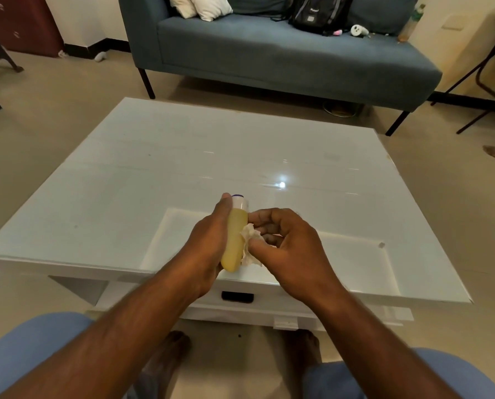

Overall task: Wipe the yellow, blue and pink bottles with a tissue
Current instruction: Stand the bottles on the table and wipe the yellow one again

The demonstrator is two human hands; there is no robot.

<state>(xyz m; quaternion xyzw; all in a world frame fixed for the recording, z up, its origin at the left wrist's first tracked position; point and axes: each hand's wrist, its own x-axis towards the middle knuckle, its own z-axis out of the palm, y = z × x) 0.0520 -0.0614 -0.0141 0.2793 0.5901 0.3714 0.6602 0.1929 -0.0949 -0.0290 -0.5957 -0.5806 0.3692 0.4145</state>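
My left hand (208, 243) grips a yellow bottle (236, 240) with a white cap, holding it over the near edge of the white glass table (154, 168). The cap points away from me and my thumb reaches up beside it. My right hand (286, 249) pinches a crumpled white tissue (250, 246) and presses it against the right side of the bottle. Neither a blue nor a pink bottle is in view.
A drawer with a dark handle (237, 296) sits under the table's near edge. Beyond the table stands a blue sofa (269, 53) with cushions and a black backpack (319, 12). A folding frame (488, 82) is at the right. My knees and feet are below.
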